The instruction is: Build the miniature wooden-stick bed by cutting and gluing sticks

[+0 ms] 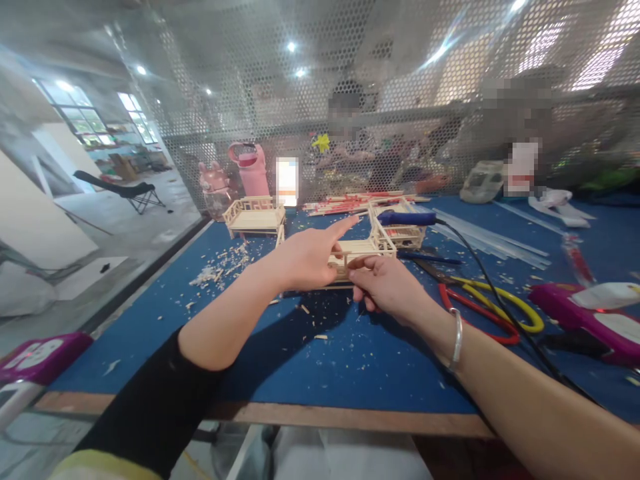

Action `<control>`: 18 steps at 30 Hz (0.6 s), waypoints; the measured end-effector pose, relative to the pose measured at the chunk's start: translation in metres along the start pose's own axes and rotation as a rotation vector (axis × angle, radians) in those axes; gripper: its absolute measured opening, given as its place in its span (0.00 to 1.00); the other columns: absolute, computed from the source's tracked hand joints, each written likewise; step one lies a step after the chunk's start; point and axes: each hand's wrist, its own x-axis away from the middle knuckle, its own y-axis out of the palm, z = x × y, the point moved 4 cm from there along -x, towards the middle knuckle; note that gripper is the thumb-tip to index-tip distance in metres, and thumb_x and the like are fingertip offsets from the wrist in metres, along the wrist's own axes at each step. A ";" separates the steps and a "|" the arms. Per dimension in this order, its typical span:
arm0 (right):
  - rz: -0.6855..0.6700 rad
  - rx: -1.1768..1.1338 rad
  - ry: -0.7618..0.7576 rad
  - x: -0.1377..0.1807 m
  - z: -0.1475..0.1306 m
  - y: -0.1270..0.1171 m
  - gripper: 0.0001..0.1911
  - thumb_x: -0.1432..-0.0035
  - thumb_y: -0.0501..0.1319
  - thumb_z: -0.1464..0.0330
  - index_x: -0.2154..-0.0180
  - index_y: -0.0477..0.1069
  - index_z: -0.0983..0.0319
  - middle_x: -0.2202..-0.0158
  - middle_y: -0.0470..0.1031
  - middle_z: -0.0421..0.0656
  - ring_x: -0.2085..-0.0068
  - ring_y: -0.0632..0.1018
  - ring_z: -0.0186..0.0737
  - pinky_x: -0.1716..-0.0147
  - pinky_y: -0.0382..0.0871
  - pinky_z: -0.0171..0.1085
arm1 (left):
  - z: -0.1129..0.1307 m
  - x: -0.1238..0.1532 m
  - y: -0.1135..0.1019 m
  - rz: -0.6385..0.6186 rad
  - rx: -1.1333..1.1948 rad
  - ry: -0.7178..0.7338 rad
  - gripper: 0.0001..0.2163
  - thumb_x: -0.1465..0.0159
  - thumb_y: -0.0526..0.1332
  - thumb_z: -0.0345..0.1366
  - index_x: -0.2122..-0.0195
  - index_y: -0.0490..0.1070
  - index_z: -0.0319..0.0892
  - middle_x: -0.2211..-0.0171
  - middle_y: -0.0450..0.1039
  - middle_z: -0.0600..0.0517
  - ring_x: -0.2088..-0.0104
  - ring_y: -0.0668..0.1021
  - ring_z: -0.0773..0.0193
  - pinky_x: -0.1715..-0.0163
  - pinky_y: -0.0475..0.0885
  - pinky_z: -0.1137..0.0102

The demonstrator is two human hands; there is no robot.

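Note:
A small pale wooden model frame [373,245] stands on the blue table mat [320,353] in front of me. My left hand [305,257] rests against its left side, index finger stretched out, the other fingers curled around the frame. My right hand [387,283] pinches the frame's lower front edge with thumb and fingers closed. A blue glue gun [406,218] lies across the top of the frame. A silver bangle [456,339] sits on my right wrist.
A finished wooden model bed [254,217] stands at the back left near a pink bottle [253,169]. Red and yellow handled cutters [493,310], a black cord, clear glue sticks [493,240] and wood chips lie around. Other people sit behind a perforated screen.

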 end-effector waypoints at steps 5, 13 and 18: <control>0.020 0.080 -0.005 0.003 -0.004 -0.006 0.03 0.47 0.54 0.73 0.72 0.64 0.62 0.88 0.65 0.31 0.90 0.63 0.26 0.91 0.53 0.25 | -0.004 0.012 -0.013 0.131 0.041 -0.016 0.37 0.50 0.55 0.26 0.37 0.47 0.45 0.50 0.70 0.48 0.59 0.74 0.62 0.61 0.67 0.71; -0.165 0.425 -0.044 0.011 -0.010 -0.019 0.08 0.52 0.55 0.72 0.81 0.64 0.62 0.89 0.64 0.34 0.88 0.62 0.25 0.88 0.53 0.27 | 0.004 0.068 0.005 0.693 0.192 -0.156 0.11 0.39 0.53 0.36 0.58 0.70 0.41 0.69 0.75 0.51 0.71 0.74 0.68 0.67 0.70 0.72; -0.343 0.371 -0.120 0.020 -0.013 -0.005 0.05 0.51 0.56 0.71 0.76 0.68 0.63 0.86 0.64 0.33 0.85 0.64 0.26 0.85 0.58 0.27 | 0.019 0.063 0.043 0.240 0.406 -0.173 0.10 0.40 0.56 0.39 0.64 0.75 0.43 0.69 0.77 0.53 0.71 0.75 0.67 0.69 0.68 0.73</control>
